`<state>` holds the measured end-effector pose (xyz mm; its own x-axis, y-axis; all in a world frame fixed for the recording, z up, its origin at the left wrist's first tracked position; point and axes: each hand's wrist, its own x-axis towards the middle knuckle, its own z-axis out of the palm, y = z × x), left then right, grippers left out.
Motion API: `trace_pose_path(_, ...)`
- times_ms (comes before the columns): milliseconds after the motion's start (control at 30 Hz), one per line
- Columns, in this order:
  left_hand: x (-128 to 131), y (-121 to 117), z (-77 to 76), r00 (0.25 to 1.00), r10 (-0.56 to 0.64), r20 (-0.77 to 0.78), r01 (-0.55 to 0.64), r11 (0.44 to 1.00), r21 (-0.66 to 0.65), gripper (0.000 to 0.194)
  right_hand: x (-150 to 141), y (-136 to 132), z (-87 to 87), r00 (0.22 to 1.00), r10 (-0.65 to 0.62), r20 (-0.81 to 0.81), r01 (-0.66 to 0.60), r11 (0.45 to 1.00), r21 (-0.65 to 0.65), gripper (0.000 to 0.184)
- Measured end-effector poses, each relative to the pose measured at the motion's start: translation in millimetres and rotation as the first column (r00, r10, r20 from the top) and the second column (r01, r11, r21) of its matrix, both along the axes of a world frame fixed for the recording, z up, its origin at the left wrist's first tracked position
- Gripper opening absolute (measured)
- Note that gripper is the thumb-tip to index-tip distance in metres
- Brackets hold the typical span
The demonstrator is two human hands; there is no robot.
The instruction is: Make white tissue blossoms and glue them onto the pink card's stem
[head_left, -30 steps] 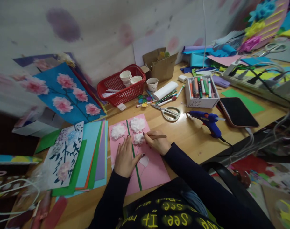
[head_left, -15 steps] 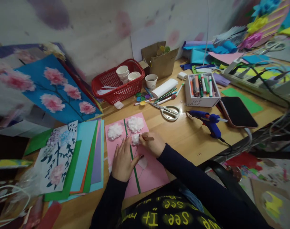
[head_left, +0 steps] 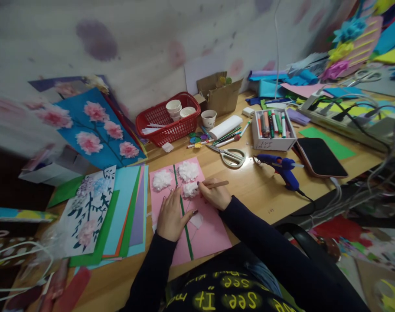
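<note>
My left hand (head_left: 170,216) lies flat on a pink sheet of paper (head_left: 210,236), fingers stretched out over its left half. A green strip (head_left: 187,232) runs lengthwise down the sheet, passing by the fingers. My right hand (head_left: 215,195) grips a slim brown stick (head_left: 218,184) like a pen; its working end is hidden by the fingers. Those fingertips are at the right edge of a small white ruffled paper flower (head_left: 190,189). Two more white flowers, one upper left (head_left: 162,180) and one upper right (head_left: 188,171), sit higher on the sheet. A small pale paper piece (head_left: 196,221) lies below.
Scissors (head_left: 233,157), a blue glue gun (head_left: 282,167) and a phone (head_left: 321,157) lie to the right. Behind stand a red basket (head_left: 168,134), a paper cup (head_left: 209,118) and a box of markers (head_left: 274,141). Coloured sheets (head_left: 119,216) are stacked on the left.
The camera view swings left and back. My right hand, with the stick, has eased slightly right from the small flower, showing more of it. My left hand stays on the pink sheet.
</note>
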<state>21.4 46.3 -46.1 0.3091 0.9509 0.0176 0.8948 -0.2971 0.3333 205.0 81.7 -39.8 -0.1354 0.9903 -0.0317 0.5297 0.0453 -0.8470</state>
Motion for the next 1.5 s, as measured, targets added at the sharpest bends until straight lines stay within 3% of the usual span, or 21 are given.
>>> trace_pose_path(333, 0, -2, -1.2, 0.999, -0.03, -0.027, 0.031, 0.999, 0.045, 0.073, -9, 3, -2.7, 0.99, 0.04, 0.137, -0.051, 0.996, 0.08, 0.04)
trace_pose_path(433, 2, -4, -1.2, 0.99, -0.068, -0.125, 0.079, 0.994, 0.082, 0.065, -7, 5, -6.7, 0.983, 0.078, 0.169, -0.093, 0.992, 0.083, 0.04)
trace_pose_path(567, 6, -5, 0.5, 0.946, -0.11, -0.306, 0.155, 0.98, 0.126, 0.059, -2, 6, -11.1, 0.976, 0.13, 0.177, -0.145, 0.986, 0.077, 0.025)
trace_pose_path(733, 10, -4, 6.9, 0.898, -0.153, -0.412, 0.201, 0.977, 0.075, 0.059, 0, 6, -9.6, 0.986, 0.114, 0.119, -0.12, 0.992, 0.049, 0.025)
trace_pose_path(867, 12, -1, 13.1, 0.89, -0.172, -0.423, 0.207, 0.978, 0.039, 0.062, -1, 5, -5.4, 0.995, 0.086, 0.054, -0.088, 0.995, 0.051, 0.043)
trace_pose_path(1300, 11, 1, 8.8, 0.908, -0.139, -0.396, 0.164, 0.986, 0.028, 0.058, 2, 2, -2.7, 0.998, 0.025, -0.056, -0.024, 1.0, 0.003, 0.044)
trace_pose_path(1500, 3, 2, 2.2, 0.915, -0.18, -0.36, 0.21, 0.977, 0.047, 0.056, 1, 2, -4.2, 0.997, -0.02, -0.069, 0.019, 1.0, -0.011, 0.043)
